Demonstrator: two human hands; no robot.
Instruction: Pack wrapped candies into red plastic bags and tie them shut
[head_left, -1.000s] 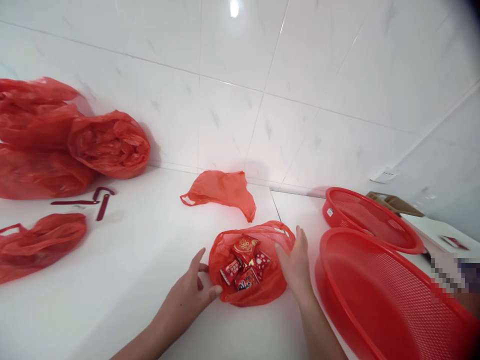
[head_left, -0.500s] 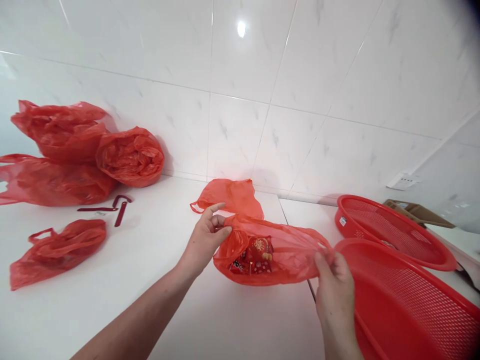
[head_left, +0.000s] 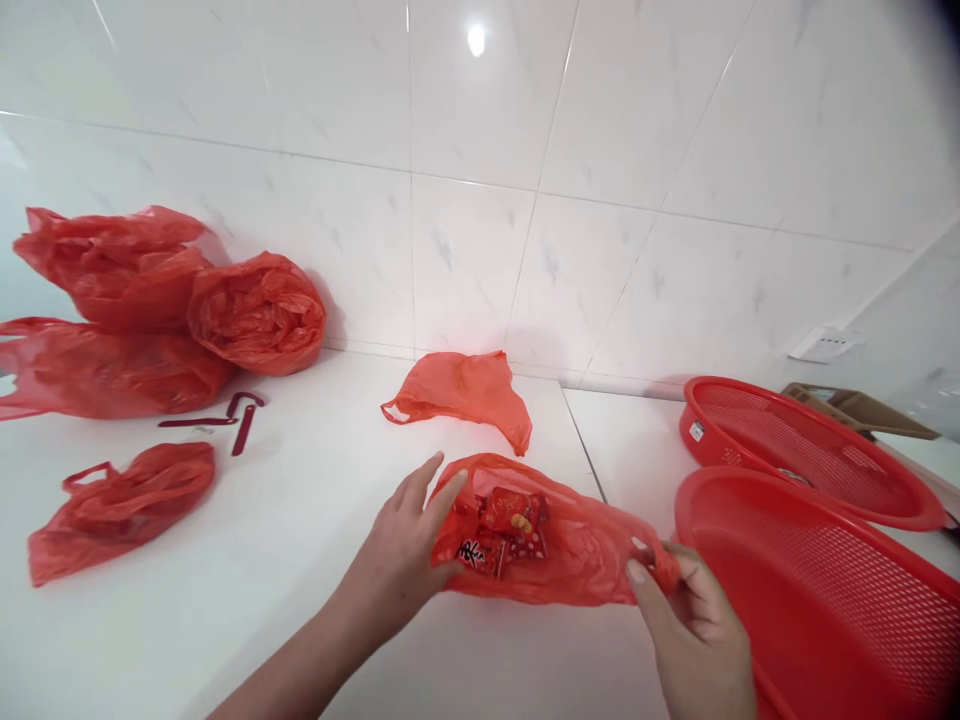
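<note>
A red plastic bag lies on its side on the white table, with small red wrapped packets showing through its opening at the left. At that left end is my left hand, fingers apart, with the index finger and thumb against the bag's rim. My right hand grips the gathered handle of the bag at its right end, thumb on top. Just beyond, a flat orange-red plastic bag rests on the table close to the wall.
Several stuffed red plastic bags are piled at the back left. Before them lie dark red strap-like pieces and a smaller red bag. Red mesh baskets stand at the right, near a brown cardboard box. A tiled wall closes the back.
My left hand has loosened its pinch on the bag's rim and spread its fingers. The bag has come slightly nearer, and my right hand has moved down and right with its handle.
</note>
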